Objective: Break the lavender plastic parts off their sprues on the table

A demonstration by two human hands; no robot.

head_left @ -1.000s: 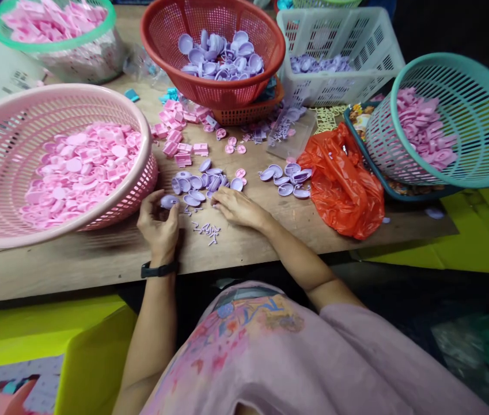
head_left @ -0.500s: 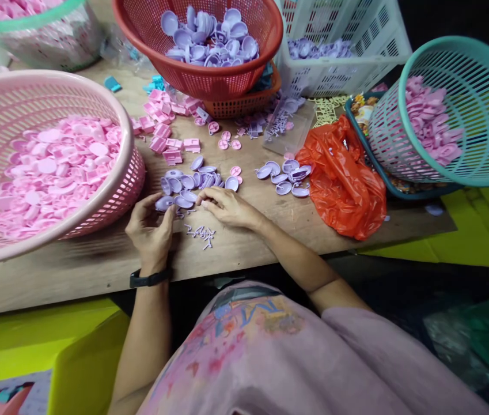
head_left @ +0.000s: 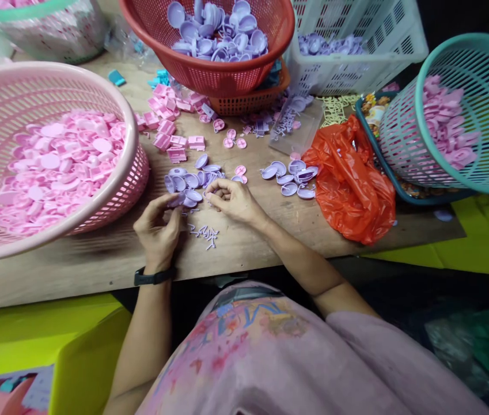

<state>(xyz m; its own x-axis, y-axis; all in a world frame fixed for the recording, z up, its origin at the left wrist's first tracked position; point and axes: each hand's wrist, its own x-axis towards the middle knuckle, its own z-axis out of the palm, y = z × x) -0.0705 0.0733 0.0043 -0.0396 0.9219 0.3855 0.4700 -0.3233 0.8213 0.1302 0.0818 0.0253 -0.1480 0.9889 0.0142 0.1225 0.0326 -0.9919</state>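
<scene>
Hands: left hand (head_left: 158, 227) and right hand (head_left: 236, 200) meet at the near edge of the lilac pile (head_left: 190, 180) on the table (head_left: 88, 265).
Left hand: thumb and fingertips pinch a lilac disc (head_left: 177, 200), which is at the pile's front edge; a black wristband (head_left: 151, 276) circles the wrist.
Right hand: its fingers (head_left: 215, 193) curl in toward the palm just beside the disc; whether they grip a piece cannot be told.
Change, left hand: it keeps the same disc as 1 s ago, with the fingers now closed further over it.
Change, right hand: 0.5 s ago its fingers lay stretched low over the pile; now they are drawn back and bent.
Pins: small lilac pins (head_left: 204, 232) lie loose on the table between the 2 wrists, placed as before.
Second group: lilac shells (head_left: 290, 176) lie to the right of the right hand, apart from it, beside an orange bag (head_left: 350, 184).
Baskets: the pink basket (head_left: 137, 144) of pink pieces stands left of the pile, the red basket (head_left: 227, 72) of lilac shells behind it, and the teal basket (head_left: 419, 115) tilts at far right.
Pink blocks: square pink blocks (head_left: 170, 138) lie scattered between the red basket and the pile.
</scene>
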